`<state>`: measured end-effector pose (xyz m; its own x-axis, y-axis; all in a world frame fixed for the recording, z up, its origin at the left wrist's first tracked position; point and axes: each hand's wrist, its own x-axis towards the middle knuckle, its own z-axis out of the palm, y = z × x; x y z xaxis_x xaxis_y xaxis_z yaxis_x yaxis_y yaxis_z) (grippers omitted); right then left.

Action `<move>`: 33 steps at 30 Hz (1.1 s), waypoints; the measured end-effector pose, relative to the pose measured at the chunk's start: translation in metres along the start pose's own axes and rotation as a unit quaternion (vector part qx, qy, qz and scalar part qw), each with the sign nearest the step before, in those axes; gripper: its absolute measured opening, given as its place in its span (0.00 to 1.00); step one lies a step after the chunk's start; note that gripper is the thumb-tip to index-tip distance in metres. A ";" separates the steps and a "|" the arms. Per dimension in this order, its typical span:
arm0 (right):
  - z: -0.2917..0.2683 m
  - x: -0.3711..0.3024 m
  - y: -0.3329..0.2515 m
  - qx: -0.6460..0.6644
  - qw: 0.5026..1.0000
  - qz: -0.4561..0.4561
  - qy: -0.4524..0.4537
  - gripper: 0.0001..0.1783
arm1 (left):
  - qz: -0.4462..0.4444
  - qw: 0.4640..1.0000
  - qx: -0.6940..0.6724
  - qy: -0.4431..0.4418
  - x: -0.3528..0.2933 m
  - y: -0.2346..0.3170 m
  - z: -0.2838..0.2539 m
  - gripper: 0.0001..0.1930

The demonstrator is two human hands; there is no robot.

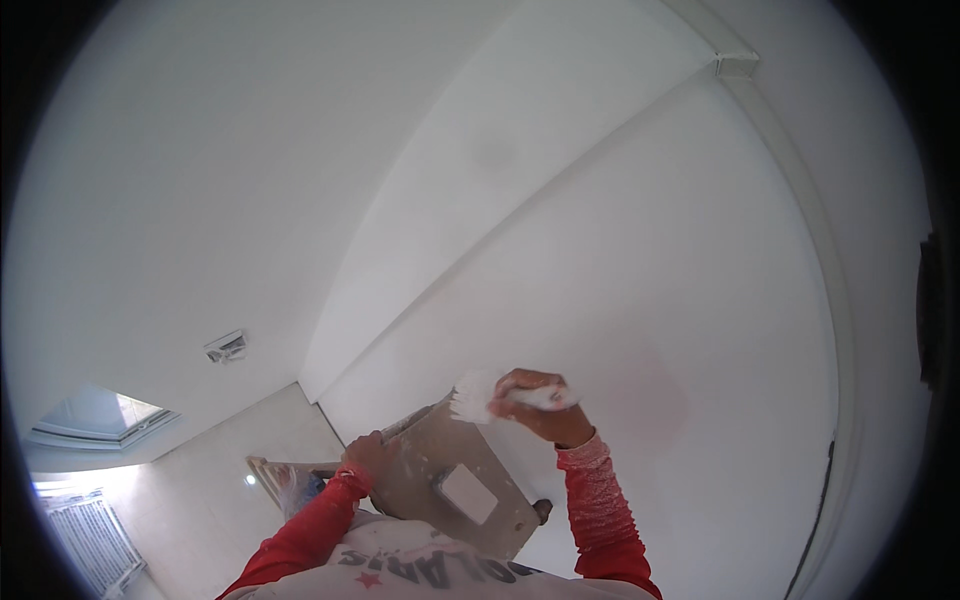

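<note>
My right hand [530, 400] is closed round the pale handle of a paintbrush [470, 398]. The brush's white bristles spread to the left, in front of the smooth white wall. White dust or paint marks the hand and its red sleeve. Lower left, my left hand [368, 456] is closed on the edge of a tan board [425, 470], its fingertips partly hidden. The board is spattered with white. On its face is a white rounded rectangle [468, 494]; I cannot tell whether it is a separate thing or an opening.
A dark knob-like end [543, 511] sticks out by the board's right corner. Beyond my left arm are a wooden frame piece [265, 480] and clear plastic [298, 488]. A white ledge [540, 195] crosses above. A ceiling fitting [226, 346] and a window [95, 545] lie left.
</note>
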<state>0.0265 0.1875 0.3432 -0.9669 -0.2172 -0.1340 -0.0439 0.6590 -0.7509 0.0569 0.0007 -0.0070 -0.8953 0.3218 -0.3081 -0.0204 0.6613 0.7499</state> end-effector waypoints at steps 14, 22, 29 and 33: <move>-0.143 0.112 -0.163 -0.306 0.813 -0.201 0.453 0.13 | -0.040 0.998 0.007 -0.037 0.003 0.004 -0.005 0.30; -0.195 0.188 -0.191 -0.537 0.673 -0.232 0.453 0.19 | -0.043 0.998 0.000 -0.054 0.003 0.005 -0.008 0.29; -0.176 0.174 -0.209 -0.712 0.446 -0.348 0.416 0.08 | -0.035 0.998 -0.004 -0.054 0.001 0.007 -0.015 0.29; -0.123 0.180 -0.143 -0.842 0.430 -0.182 0.269 0.16 | -0.039 0.997 -0.007 -0.061 0.002 0.007 -0.014 0.30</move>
<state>-0.1725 0.1422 0.5060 -0.7170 -0.6279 0.3029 0.1011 0.3362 0.9363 0.0492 -0.0037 0.0057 -0.8300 0.3497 -0.4346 -0.0959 0.6781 0.7287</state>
